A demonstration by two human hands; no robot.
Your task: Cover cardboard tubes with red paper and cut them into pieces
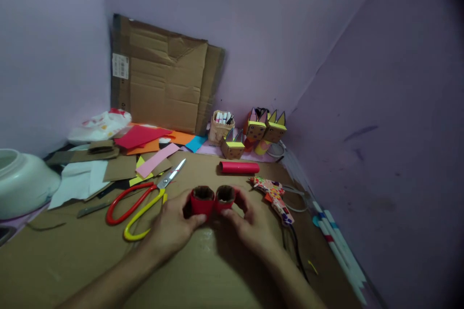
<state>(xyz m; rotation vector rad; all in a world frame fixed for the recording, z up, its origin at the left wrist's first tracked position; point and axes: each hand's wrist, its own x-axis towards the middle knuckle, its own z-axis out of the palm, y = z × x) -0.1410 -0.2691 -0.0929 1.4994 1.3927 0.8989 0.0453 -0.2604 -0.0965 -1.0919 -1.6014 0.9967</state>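
In my left hand (177,219) is a short red cardboard tube (202,205), held upright between thumb and fingers. A second red tube (223,203), slightly narrower, is gripped by my right hand (250,219). The two tubes stand side by side, their brown open ends facing up toward me; whether they touch is hard to tell. Beyond them a longer red tube (239,168) lies on its side. Left of my left hand rest large scissors (159,193) with one red and one yellow handle, blades partly apart. A patterned glue gun (273,195) lies right of my right hand.
Coloured paper and cardboard scraps (145,140) pile up at back left, near a white pot (25,183). Flattened cardboard (163,77) leans on the wall. Small cardboard figures (266,128) and a pen holder (220,128) stand behind. White sticks (340,246) lie along the right wall.
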